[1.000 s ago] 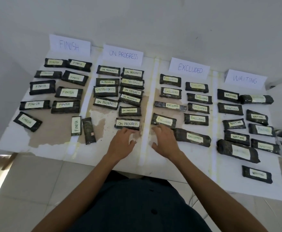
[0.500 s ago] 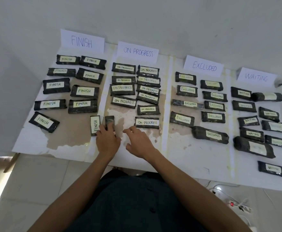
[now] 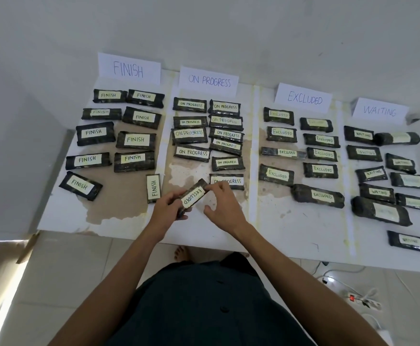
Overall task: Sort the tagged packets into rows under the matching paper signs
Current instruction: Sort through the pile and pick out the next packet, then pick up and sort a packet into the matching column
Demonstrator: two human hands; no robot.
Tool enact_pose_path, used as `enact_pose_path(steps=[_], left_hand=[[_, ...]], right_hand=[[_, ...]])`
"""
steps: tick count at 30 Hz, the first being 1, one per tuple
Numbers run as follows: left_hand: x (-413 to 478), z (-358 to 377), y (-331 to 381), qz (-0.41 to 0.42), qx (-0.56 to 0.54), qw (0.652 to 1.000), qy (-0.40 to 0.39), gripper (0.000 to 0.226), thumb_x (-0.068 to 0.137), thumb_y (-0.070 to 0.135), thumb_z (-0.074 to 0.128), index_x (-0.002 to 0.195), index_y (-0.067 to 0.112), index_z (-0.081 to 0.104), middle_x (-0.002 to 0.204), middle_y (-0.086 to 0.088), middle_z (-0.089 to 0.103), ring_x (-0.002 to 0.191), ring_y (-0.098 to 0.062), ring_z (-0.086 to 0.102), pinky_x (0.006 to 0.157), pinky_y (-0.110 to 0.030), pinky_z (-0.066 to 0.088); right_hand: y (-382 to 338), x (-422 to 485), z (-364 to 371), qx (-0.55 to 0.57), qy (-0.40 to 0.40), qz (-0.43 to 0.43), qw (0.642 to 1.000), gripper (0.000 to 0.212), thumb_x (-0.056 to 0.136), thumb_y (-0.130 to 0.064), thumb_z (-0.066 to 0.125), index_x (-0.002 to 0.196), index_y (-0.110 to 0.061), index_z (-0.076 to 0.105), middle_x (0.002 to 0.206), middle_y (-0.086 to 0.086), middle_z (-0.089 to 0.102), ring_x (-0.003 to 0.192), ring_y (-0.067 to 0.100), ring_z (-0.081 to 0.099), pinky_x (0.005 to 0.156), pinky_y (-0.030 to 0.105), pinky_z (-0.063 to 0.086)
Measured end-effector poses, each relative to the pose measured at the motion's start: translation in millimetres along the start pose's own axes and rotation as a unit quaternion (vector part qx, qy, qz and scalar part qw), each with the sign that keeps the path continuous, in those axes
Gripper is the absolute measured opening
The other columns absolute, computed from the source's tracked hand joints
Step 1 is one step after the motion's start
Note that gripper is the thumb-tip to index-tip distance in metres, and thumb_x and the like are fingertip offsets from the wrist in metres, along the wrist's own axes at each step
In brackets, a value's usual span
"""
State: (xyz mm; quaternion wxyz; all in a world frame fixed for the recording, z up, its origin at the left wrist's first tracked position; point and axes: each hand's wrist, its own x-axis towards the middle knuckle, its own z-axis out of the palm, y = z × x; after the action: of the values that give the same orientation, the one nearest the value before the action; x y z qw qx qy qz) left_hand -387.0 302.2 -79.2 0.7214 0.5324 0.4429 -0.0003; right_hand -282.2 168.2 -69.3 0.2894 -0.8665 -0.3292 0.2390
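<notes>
A dark packet tagged EXCLUDED (image 3: 193,196) is lifted a little above the white table (image 3: 291,233), tag up and tilted. My left hand (image 3: 167,208) grips its near end. My right hand (image 3: 222,204) pinches its far end with thumb and forefinger. Four paper signs stand at the back: FINISH (image 3: 128,68), ON PROGRESS (image 3: 209,80), EXCLUDED (image 3: 303,97), WAITING (image 3: 379,111). Rows of tagged packets lie under each sign. One FINISH packet (image 3: 153,188) lies turned lengthwise just left of my left hand. The nearest ON PROGRESS packet (image 3: 229,181) sits behind my right fingers, partly hidden.
Walls close off the table at the back and left. Brown patches (image 3: 119,196) show where the tabletop has peeled. A power strip with cables (image 3: 361,299) lies on the tiled floor at the lower right. My bare foot (image 3: 181,253) shows under the table's near edge.
My left hand picked the unlabelled-looking packet up from beside the lengthwise FINISH packet and turned it over, showing its EXCLUDED tag. My right hand came in and took hold of its far end.
</notes>
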Motion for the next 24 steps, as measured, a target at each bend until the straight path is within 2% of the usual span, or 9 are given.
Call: enact_pose_path(steps=[3, 6, 9, 11, 14, 17, 18, 21, 24], left_hand=[[-0.2, 1.4, 1.5, -0.010, 0.024, 1.000, 0.002, 0.032, 0.086, -0.005, 0.048, 0.106, 0.015, 0.063, 0.106, -0.015, 0.065, 0.082, -0.020, 0.063, 0.063, -0.025, 0.054], [-1.5, 4.7, 4.3, -0.020, 0.055, 0.998, -0.019, 0.036, 0.082, -0.007, 0.053, 0.110, 0.015, 0.060, 0.102, -0.011, 0.065, 0.084, -0.018, 0.062, 0.062, -0.022, 0.053], [-6.2, 12.3, 5.8, -0.050, 0.052, 0.996, -0.059, 0.040, 0.080, -0.005, 0.062, 0.114, 0.017, 0.056, 0.097, -0.007, 0.065, 0.087, -0.020, 0.065, 0.064, -0.028, 0.055], [-8.9, 18.8, 4.2, -0.053, 0.036, 0.995, -0.072, 0.044, 0.079, -0.005, 0.066, 0.116, 0.015, 0.053, 0.096, -0.009, 0.062, 0.085, -0.023, 0.066, 0.063, -0.032, 0.058], [-10.1, 26.7, 1.6, -0.043, 0.021, 0.996, -0.070, 0.044, 0.078, -0.004, 0.068, 0.116, 0.013, 0.052, 0.098, -0.012, 0.060, 0.084, -0.027, 0.067, 0.063, -0.032, 0.059], [-8.2, 28.7, -0.1, 0.003, 0.087, 0.994, -0.069, 0.039, 0.081, -0.001, 0.065, 0.116, 0.014, 0.057, 0.100, -0.010, 0.063, 0.088, -0.025, 0.064, 0.068, -0.031, 0.058], [-7.7, 28.9, 0.1, 0.019, 0.112, 0.991, -0.078, 0.038, 0.082, 0.000, 0.063, 0.116, 0.015, 0.058, 0.099, -0.008, 0.063, 0.087, -0.023, 0.063, 0.070, -0.031, 0.056], [-7.6, 31.8, 2.9, 0.024, 0.129, 0.985, -0.112, 0.036, 0.083, -0.003, 0.059, 0.113, 0.017, 0.059, 0.096, -0.004, 0.063, 0.088, -0.021, 0.062, 0.072, -0.027, 0.055], [-5.8, 41.1, 5.8, -0.014, 0.102, 0.988, -0.116, 0.039, 0.083, -0.004, 0.057, 0.114, 0.019, 0.055, 0.095, -0.007, 0.064, 0.090, -0.024, 0.065, 0.075, -0.031, 0.057]], right_hand=[[-2.5, 1.0, -0.7, 0.051, 0.035, 0.049, 0.997, 0.047, 0.079, -0.015, 0.068, 0.122, -0.013, 0.050, 0.114, 0.003, 0.047, 0.094, 0.011, 0.049, 0.083, 0.022, 0.049], [-9.3, 1.8, -2.5, 0.175, 0.051, 0.140, 0.973, 0.042, 0.082, -0.013, 0.068, 0.119, -0.014, 0.048, 0.098, -0.001, 0.056, 0.079, 0.011, 0.057, 0.061, 0.007, 0.044], [-14.3, 0.3, 3.2, 0.260, 0.096, 0.194, 0.941, 0.054, 0.082, -0.009, 0.069, 0.127, -0.015, 0.040, 0.104, -0.002, 0.056, 0.073, 0.001, 0.060, 0.052, 0.005, 0.044], [-17.7, -1.7, 7.3, 0.275, 0.116, 0.211, 0.931, 0.049, 0.083, -0.009, 0.068, 0.125, -0.015, 0.043, 0.109, 0.001, 0.058, 0.073, 0.000, 0.060, 0.052, 0.007, 0.046], [-21.5, -4.3, 13.0, 0.236, 0.086, 0.193, 0.949, 0.036, 0.083, -0.012, 0.067, 0.116, -0.013, 0.056, 0.110, 0.004, 0.065, 0.075, 0.004, 0.060, 0.059, 0.011, 0.049], [-22.0, -5.4, 16.1, 0.191, 0.058, 0.160, 0.967, 0.038, 0.080, -0.017, 0.071, 0.116, -0.013, 0.060, 0.107, 0.007, 0.065, 0.085, 0.020, 0.063, 0.071, 0.036, 0.057], [-20.4, -4.7, 14.9, 0.167, 0.052, 0.148, 0.973, 0.040, 0.078, -0.019, 0.072, 0.116, -0.013, 0.061, 0.106, 0.009, 0.064, 0.088, 0.022, 0.062, 0.072, 0.038, 0.057], [-11.2, -2.1, 7.8, 0.071, 0.012, 0.128, 0.989, 0.047, 0.080, -0.021, 0.071, 0.125, -0.014, 0.057, 0.110, 0.009, 0.051, 0.099, 0.022, 0.053, 0.081, 0.030, 0.048], [-0.3, -2.6, 1.9, 0.020, -0.014, 0.129, 0.991, 0.051, 0.079, -0.022, 0.069, 0.127, -0.016, 0.052, 0.108, 0.006, 0.041, 0.100, 0.025, 0.050, 0.084, 0.039, 0.052]])
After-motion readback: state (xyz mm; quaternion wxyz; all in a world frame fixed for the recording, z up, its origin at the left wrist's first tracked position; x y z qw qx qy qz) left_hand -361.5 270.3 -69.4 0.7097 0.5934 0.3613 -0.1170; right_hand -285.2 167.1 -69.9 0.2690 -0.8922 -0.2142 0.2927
